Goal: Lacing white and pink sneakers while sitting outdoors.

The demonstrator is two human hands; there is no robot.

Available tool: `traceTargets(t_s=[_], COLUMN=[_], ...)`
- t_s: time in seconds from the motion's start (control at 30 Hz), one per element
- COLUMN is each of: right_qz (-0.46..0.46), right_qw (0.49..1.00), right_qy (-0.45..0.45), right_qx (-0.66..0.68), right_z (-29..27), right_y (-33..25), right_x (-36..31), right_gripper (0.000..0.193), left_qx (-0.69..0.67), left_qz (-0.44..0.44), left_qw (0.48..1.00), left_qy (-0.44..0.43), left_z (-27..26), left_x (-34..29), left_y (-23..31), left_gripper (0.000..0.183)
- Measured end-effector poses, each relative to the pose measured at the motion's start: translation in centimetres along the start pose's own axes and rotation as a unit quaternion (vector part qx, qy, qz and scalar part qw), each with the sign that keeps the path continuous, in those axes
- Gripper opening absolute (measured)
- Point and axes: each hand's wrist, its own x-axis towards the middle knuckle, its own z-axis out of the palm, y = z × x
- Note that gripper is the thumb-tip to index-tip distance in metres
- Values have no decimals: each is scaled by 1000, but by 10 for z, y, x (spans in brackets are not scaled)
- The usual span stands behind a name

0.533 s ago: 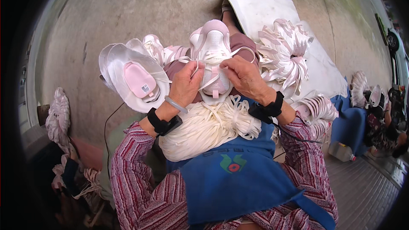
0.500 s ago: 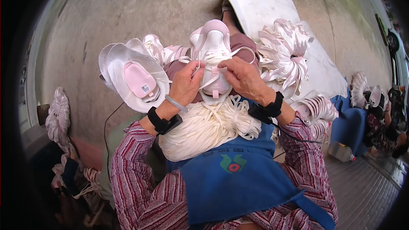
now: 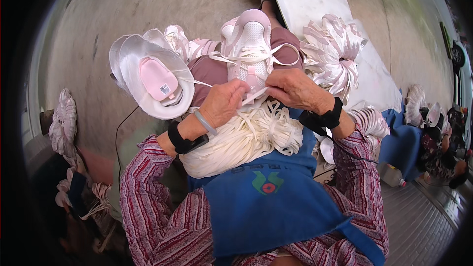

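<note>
On my lap sits a pink-and-white shoe upper (image 3: 256,38), toe pointing away from me, with a white lace (image 3: 254,97) threaded across its front. A stretch of that lace runs between my two hands, close over the upper's heel end. My left hand (image 3: 224,102) pinches it with curled fingers on the left side. On the right, slightly higher, my right hand (image 3: 299,90) pinches it between thumb and fingertips. Loose lace loops stand out on both sides of the upper. Just below my hands, a thick bundle of cream-white laces (image 3: 231,144) rests on my blue apron (image 3: 236,212).
Left of my lap are nested white uppers with a pink insole (image 3: 158,79). To the right, a ring-shaped bunch of pink-white uppers (image 3: 330,51) lies on a white sheet (image 3: 315,2). More uppers (image 3: 372,120) and a plastic jug (image 3: 390,174) are nearer. People sit at the far right and lower left.
Both hands have come down toward me, drawing the lace past the upper's heel end. The right hand has also shifted rightward. The whole view has tilted slightly.
</note>
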Motion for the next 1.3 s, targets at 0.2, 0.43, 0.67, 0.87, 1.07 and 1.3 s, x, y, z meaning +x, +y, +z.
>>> traceTargets(t_s=[0.2, 0.43, 0.67, 0.87, 1.07, 1.3], right_qz=[19, 143, 117, 132, 74, -5], right_qw=[996, 983, 987, 987, 971, 974], right_qy=[-87, 23, 103, 86, 154, 51], right_qx=[21, 113, -23, -45, -169, -219], right_z=[-20, -10, 15, 17, 17, 12], right_y=[-9, -2, -3, 2, -2, -7], right_x=[-9, -1, 11, 12, 15, 0], right_gripper=[12, 15, 21, 20, 11, 9], left_qx=[-92, 146, 264, 295, 353, 250], left_qz=[-50, 134, 265, 259, 210, 238], left_qw=[981, 973, 918, 916, 910, 936], left_qy=[-161, 121, 132, 86, 57, 67], left_z=[12, -17, -14, -19, -20, -20], left_x=[-12, 17, 33, 22, 12, 13], left_y=[10, 11, -1, -4, -3, -10], left_gripper=[21, 12, 17, 22, 28, 30])
